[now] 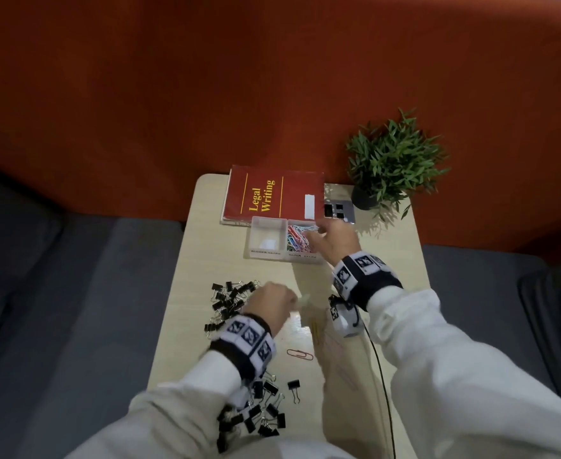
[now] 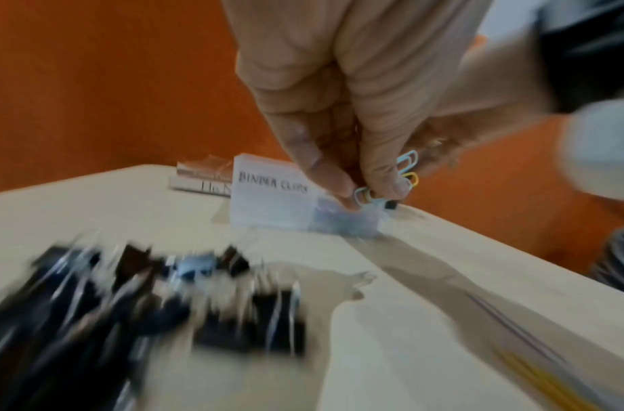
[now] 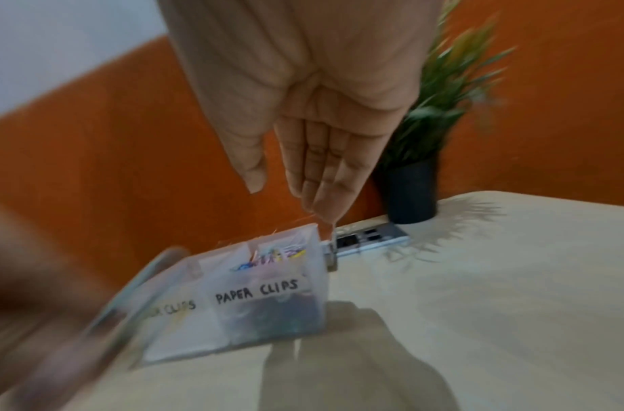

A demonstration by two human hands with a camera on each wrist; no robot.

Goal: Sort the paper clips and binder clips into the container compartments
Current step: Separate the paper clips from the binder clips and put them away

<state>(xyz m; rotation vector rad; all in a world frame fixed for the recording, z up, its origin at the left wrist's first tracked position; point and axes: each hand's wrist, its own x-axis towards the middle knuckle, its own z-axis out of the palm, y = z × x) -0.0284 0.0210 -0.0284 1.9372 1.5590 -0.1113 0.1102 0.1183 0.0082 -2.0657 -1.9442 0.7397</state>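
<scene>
Nearest us, binder clips point(image 1: 259, 409) lie heaped on the bench point(image 1: 395, 246), a second heap point(image 1: 227, 301) beside the left hand point(image 1: 272, 303), which pinches several paper clips point(image 2: 407, 166), seemingly gathered for one trip. Loose paper clips point(image 1: 300, 354) remain mid-bench. Beyond, our right hand point(image 1: 333, 236), fingers straight and holding nothing, hovers above the container point(image 1: 269, 240)'s paper-clip side, likely just emptied. A book point(image 1: 272, 193) and plant point(image 1: 391, 160) stand behind, obstructing nothing

Head view: high above table point(image 1: 206, 246), facing down and forward. Left wrist view: low, close over binder clips point(image 2: 134, 300), facing far container point(image 2: 268, 200). Right wrist view: close to same container point(image 3: 268, 300), plant point(image 3: 440, 91) beyond.
</scene>
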